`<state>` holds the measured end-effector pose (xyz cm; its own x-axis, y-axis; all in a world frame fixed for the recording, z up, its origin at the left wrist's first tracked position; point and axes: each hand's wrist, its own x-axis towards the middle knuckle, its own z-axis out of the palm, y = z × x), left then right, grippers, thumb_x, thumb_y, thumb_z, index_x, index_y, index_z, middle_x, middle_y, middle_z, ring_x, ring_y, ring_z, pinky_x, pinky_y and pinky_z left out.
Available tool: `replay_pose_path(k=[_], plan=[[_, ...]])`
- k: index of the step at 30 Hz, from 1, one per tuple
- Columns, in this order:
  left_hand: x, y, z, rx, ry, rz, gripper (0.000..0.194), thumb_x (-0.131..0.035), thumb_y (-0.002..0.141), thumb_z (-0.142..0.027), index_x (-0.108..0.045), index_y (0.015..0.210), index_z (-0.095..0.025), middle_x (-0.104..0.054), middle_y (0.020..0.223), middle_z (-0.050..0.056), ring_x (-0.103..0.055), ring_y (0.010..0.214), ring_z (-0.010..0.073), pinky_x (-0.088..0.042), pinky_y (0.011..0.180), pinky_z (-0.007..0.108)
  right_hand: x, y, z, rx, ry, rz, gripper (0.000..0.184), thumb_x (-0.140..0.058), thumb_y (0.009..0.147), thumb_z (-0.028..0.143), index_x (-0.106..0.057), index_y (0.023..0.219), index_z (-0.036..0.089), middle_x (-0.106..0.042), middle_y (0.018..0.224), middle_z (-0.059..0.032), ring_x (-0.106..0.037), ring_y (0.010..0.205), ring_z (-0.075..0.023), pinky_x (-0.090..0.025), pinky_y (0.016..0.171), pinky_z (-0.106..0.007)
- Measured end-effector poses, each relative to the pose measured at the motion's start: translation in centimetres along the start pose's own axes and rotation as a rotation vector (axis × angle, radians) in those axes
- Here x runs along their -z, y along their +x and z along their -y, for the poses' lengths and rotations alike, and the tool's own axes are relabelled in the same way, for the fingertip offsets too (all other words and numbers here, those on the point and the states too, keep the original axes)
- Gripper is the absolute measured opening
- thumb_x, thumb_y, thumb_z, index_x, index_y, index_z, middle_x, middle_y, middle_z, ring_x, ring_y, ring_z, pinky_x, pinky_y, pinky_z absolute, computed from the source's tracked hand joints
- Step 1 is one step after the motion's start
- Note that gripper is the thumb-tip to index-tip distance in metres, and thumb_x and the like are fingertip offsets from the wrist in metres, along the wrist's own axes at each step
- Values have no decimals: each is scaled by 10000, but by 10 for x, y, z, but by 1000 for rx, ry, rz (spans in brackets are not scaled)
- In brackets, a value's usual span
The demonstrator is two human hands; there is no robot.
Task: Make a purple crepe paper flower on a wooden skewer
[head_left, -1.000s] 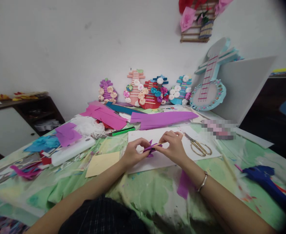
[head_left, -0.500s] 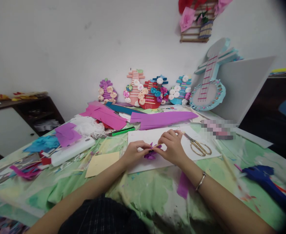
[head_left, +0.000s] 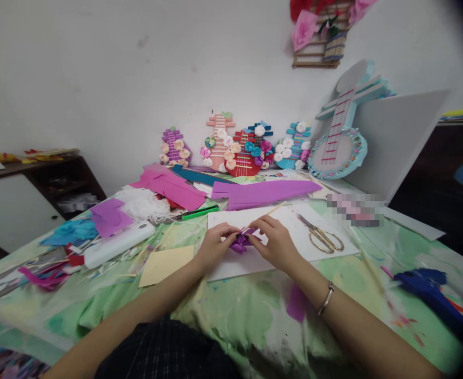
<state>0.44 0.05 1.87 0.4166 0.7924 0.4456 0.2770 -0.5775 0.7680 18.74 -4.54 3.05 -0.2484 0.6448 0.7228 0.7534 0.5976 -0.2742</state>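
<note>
Both hands work on a small piece of purple crepe paper (head_left: 240, 245) with pointed, petal-like ends, just above a white sheet. My left hand (head_left: 217, 245) is closed, thumb and fingertips pinching the paper from its left side. From the right, my right hand (head_left: 274, 241) pinches the same paper between thumb and fingers. A thin wooden stick (head_left: 277, 208) slants up and away past the right fingers; its lower end runs in toward the paper and is partly hidden by the hand. Which fingers bear on the stick is hard to see.
Gold-handled scissors (head_left: 321, 236) lie on the white sheet (head_left: 227, 271). A yellow card (head_left: 166, 265) is at left, a blue glue gun (head_left: 424, 287) at right. Behind are a green cutter (head_left: 200, 212), purple paper strips (head_left: 269, 195) and several flower-decorated paper instruments (head_left: 242, 158).
The purple paper has turned and bunched between my fingers, its points now facing differently. The stick now projects farther beyond my right hand. Both hands stay close together over the white sheet.
</note>
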Motion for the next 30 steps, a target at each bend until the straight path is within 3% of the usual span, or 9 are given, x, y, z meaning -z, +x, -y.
replay_pose_path(k=[4, 9, 13, 16, 18, 22, 25, 30], plan=[[-3, 0, 5, 130, -272, 8, 224, -567, 792, -309, -671, 874, -128, -674, 800, 63, -629, 703, 171, -497, 679, 296, -6, -1, -3, 82, 193, 102, 280, -531, 815, 111, -591, 1066, 221, -548, 1023, -76, -550, 886, -169, -470, 769, -307], [-4, 2, 6, 208, -388, -10, 252, -647, 731, -333, -677, 839, -108, -691, 785, 62, -628, 718, 163, -490, 700, 274, -10, -1, -7, 125, 144, 21, 208, -496, 815, 47, -633, 879, 189, -600, 930, -72, -533, 892, -180, -464, 780, -325], [-3, 2, 5, 272, -448, -35, 294, -683, 705, -349, -677, 848, -93, -693, 757, 64, -618, 684, 153, -483, 674, 265, -8, 0, -8, 31, 102, 47, 154, -548, 780, 48, -633, 770, 176, -630, 795, -55, -516, 837, -196, -442, 759, -337], [-4, 1, 3, 281, -502, 2, 302, -694, 702, -356, -681, 842, -88, -694, 764, 72, -623, 680, 156, -489, 671, 273, -6, 1, -7, -95, 193, 89, 119, -567, 773, 86, -635, 752, 181, -641, 756, -43, -527, 829, -200, -435, 749, -340], [-5, 0, 1, 286, -533, 48, 297, -692, 709, -352, -682, 848, -90, -695, 761, 73, -629, 668, 160, -497, 674, 286, -7, 1, -6, -257, 346, 98, 79, -561, 808, 181, -626, 763, 180, -644, 759, -42, -557, 780, -186, -446, 710, -326], [-7, -2, -4, 280, -515, 106, 265, -685, 722, -329, -687, 846, -95, -696, 751, 69, -636, 653, 161, -506, 677, 295, -15, 2, -7, -525, 762, 62, 200, -595, 796, 365, -567, 830, 171, -633, 723, -30, -607, 680, -167, -476, 651, -302], [-7, -2, -5, 239, -454, 113, 252, -676, 731, -326, -694, 835, -97, -698, 780, 76, -642, 698, 169, -507, 691, 289, -19, 1, -6, -549, 937, 29, 240, -637, 755, 389, -549, 792, 168, -592, 660, -9, -595, 625, -151, -479, 607, -280], [-7, -2, 0, 265, -456, 147, 271, -678, 725, -338, -685, 841, -93, -692, 775, 76, -645, 634, 162, -509, 623, 274, -18, 0, -3, -545, 971, 26, 235, -639, 751, 383, -544, 745, 168, -571, 634, -5, -577, 617, -144, -472, 591, -267]])
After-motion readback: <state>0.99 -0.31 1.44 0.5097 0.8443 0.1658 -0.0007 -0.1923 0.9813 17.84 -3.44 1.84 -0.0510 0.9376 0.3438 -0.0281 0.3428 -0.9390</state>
